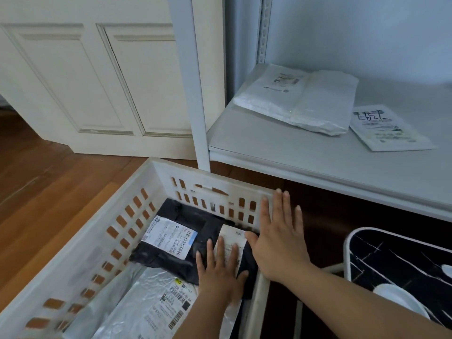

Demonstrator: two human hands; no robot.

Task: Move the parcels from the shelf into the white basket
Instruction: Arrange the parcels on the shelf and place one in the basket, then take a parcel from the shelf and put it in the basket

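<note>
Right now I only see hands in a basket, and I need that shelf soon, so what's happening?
A person is moving parcels into the white basket. The left hand presses flat on a black parcel inside it; the right hand rests open at the basket's corner. A silver parcel is in too. Two white parcels, large and small, remain on the shelf.

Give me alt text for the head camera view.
Both hands, left hand and right hand, press flat on a black parcel in the white basket; a white parcel and a flat envelope remain on the shelf.
</note>
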